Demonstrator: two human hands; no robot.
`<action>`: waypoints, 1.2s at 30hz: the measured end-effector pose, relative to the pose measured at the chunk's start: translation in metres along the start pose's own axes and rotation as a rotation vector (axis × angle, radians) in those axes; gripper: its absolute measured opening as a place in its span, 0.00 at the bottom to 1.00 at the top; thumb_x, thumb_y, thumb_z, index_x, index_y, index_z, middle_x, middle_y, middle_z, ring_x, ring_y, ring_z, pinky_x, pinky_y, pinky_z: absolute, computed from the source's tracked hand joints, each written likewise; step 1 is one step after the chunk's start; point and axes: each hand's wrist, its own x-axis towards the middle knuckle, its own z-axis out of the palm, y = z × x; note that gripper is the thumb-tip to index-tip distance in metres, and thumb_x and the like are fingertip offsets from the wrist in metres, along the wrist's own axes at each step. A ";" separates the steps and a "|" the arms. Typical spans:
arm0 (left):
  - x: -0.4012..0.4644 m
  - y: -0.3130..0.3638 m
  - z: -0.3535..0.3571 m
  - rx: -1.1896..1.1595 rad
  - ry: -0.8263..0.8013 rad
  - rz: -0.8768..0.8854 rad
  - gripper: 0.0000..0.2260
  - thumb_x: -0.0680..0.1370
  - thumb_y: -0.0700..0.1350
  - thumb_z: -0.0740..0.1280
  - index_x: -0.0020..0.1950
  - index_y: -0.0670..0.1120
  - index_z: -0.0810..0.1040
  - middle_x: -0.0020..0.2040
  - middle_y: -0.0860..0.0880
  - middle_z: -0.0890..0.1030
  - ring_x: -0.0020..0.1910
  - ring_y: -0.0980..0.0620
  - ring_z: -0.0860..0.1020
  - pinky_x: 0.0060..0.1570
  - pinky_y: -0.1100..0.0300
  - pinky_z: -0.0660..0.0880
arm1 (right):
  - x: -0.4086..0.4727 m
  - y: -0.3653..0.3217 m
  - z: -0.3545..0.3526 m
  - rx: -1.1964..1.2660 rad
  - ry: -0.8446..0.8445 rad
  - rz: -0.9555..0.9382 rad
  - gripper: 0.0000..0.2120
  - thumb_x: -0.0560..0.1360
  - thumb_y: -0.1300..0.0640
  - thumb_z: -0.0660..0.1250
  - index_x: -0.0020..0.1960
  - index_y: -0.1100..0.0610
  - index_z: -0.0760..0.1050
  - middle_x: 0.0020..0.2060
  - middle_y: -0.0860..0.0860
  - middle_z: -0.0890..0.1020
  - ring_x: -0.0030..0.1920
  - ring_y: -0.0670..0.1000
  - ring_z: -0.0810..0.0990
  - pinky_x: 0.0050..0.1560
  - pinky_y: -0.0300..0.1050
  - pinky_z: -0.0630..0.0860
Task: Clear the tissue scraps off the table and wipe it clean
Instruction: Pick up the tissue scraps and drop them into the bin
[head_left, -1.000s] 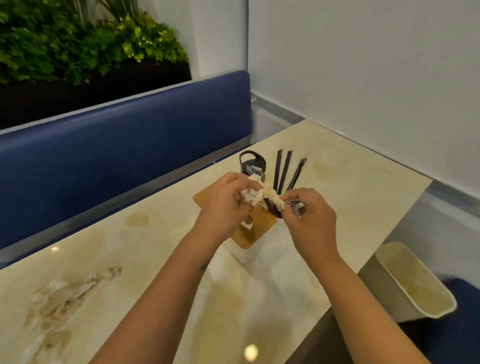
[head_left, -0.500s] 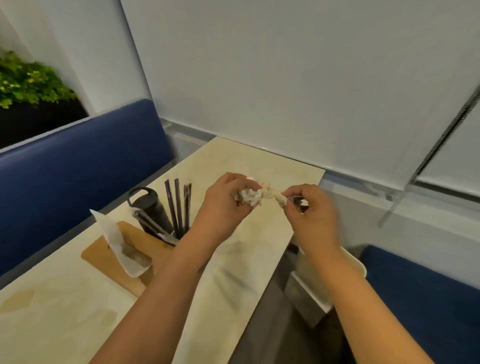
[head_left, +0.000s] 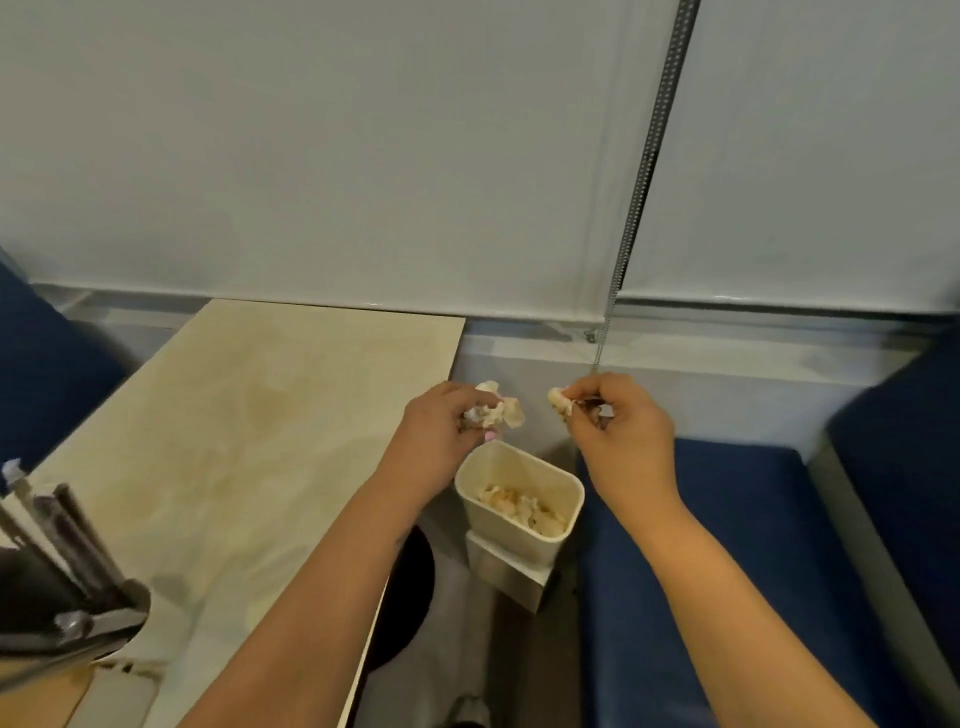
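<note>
My left hand (head_left: 441, 423) grips a crumpled white tissue wad (head_left: 496, 408) just past the table's right edge, above the bin. My right hand (head_left: 613, 421) pinches a smaller tissue scrap (head_left: 560, 400) and also holds a small dark and silvery item I cannot identify. The two scraps are apart. Below them on the floor stands a cream waste bin (head_left: 519, 465) with several crumpled tissues (head_left: 524, 506) inside. The beige marble table (head_left: 249, 415) lies to the left.
A black holder with dark utensils (head_left: 67, 566) stands at the table's near left, on a wooden board (head_left: 31, 696). Blue bench seats (head_left: 727, 519) lie right of the bin. A white blind with a bead chain (head_left: 644, 171) covers the wall behind.
The view has swung right from the table to the bin. My hands moved off the table over the bin and pulled apart, splitting the tissue into two pieces.
</note>
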 end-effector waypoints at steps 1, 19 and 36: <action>0.009 -0.003 0.008 -0.003 -0.034 -0.008 0.15 0.68 0.39 0.75 0.54 0.47 0.82 0.55 0.47 0.79 0.52 0.50 0.77 0.52 0.69 0.66 | 0.005 0.007 -0.002 -0.010 0.008 0.020 0.10 0.72 0.59 0.72 0.40 0.44 0.76 0.41 0.44 0.79 0.42 0.43 0.77 0.45 0.39 0.75; 0.118 -0.099 0.107 0.133 -0.504 -0.157 0.18 0.72 0.40 0.72 0.61 0.51 0.79 0.65 0.50 0.76 0.63 0.51 0.74 0.60 0.65 0.66 | 0.073 0.087 0.035 -0.233 -0.014 0.176 0.08 0.71 0.63 0.72 0.42 0.51 0.79 0.40 0.41 0.77 0.45 0.36 0.75 0.42 0.27 0.71; 0.111 -0.114 0.090 -0.064 -0.309 -0.143 0.16 0.72 0.38 0.71 0.57 0.52 0.80 0.60 0.52 0.78 0.60 0.54 0.75 0.63 0.59 0.70 | 0.075 0.126 0.076 -0.424 -0.331 0.328 0.13 0.75 0.60 0.67 0.59 0.51 0.78 0.53 0.44 0.77 0.50 0.41 0.73 0.50 0.29 0.68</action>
